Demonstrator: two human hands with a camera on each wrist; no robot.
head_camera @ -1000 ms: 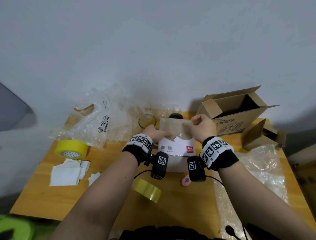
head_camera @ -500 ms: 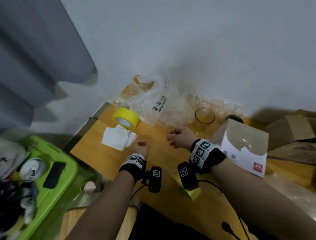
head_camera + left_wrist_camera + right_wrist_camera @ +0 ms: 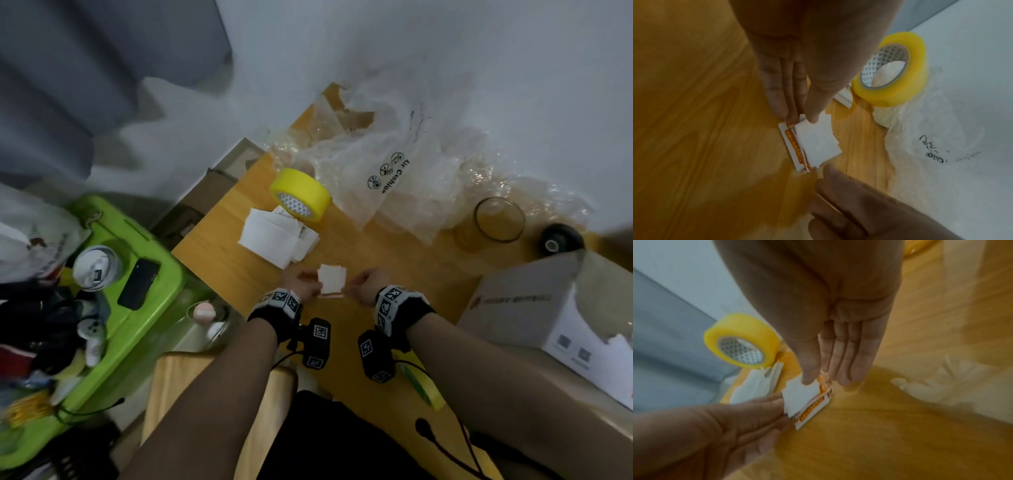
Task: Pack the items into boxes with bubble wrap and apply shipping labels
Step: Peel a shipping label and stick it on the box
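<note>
Head view, lower middle: my left hand point(image 3: 301, 286) and right hand point(image 3: 368, 284) both pinch the label point(image 3: 331, 280) by opposite edges, thumb against straight fingers, over the table point(image 3: 394, 263).

A small white shipping label point(image 3: 331, 280) with orange print along one edge is held above the tabletop point(image 3: 394, 260), pinched at opposite ends. A stack of white labels point(image 3: 274, 240) is seen lying beside a yellow tape roll point(image 3: 301, 193).
</note>
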